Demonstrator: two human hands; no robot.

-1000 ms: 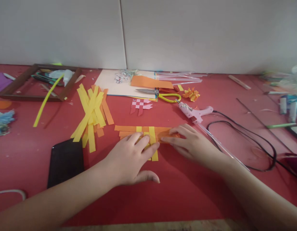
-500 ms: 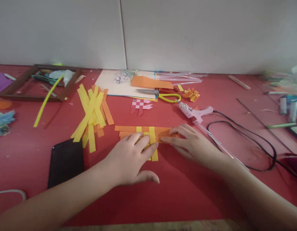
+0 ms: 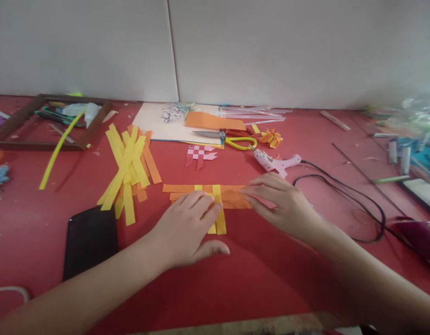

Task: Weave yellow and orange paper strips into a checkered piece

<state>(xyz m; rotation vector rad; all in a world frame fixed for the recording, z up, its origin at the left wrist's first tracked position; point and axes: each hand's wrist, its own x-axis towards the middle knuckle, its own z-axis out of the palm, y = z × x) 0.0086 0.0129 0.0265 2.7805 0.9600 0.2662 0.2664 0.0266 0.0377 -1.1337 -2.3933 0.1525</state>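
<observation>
Orange paper strips (image 3: 232, 197) lie side by side on the red table, crossed by yellow paper strips (image 3: 221, 221) that are woven with them. My left hand (image 3: 190, 225) rests over the left part of the weave, fingers stretched out and thumb spread, covering some crossings. At the right end of the orange strips is my right hand (image 3: 281, 200), its fingers extended and its fingertips at or just above the paper. Behind the weave sits a small pink checkered woven paper fish (image 3: 201, 152). A pile of yellow strips (image 3: 126, 163) with orange ones beneath lies to the left.
Scissors with yellow handles (image 3: 241, 142) lie beyond the fish, near an orange paper piece (image 3: 215, 121). A pink glue gun (image 3: 274, 163) with a black cord is behind my right hand. A black phone-like slab (image 3: 91, 244) lies beside my left forearm; a brown frame (image 3: 36, 145) stands far left.
My right hand's fingers have lifted and bent slightly at the strips' right end. My left hand stays on the weave. The whole view has shifted a little.
</observation>
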